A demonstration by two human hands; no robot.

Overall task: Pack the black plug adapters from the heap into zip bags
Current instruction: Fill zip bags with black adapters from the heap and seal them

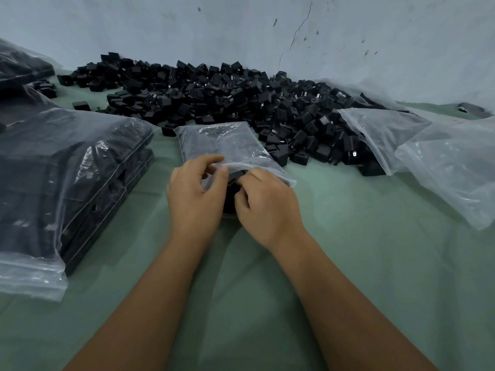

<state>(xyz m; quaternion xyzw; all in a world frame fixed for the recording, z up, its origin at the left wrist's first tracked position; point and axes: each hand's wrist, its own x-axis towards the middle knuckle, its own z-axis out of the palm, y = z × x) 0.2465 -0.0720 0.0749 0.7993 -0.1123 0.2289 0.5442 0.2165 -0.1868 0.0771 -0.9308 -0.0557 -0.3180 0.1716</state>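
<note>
Both hands (197, 194) (263, 202) curled at bag mouth (257, 171)

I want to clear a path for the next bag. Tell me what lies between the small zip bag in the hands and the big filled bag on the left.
Head view: only bare green cloth separates the small zip bag from the big filled bag.

Bare green cloth (348, 263) near side — passable; adapter heap (227, 97) blocks behind, packed bags (67, 170) left, empty bags (442, 162) right.
</note>
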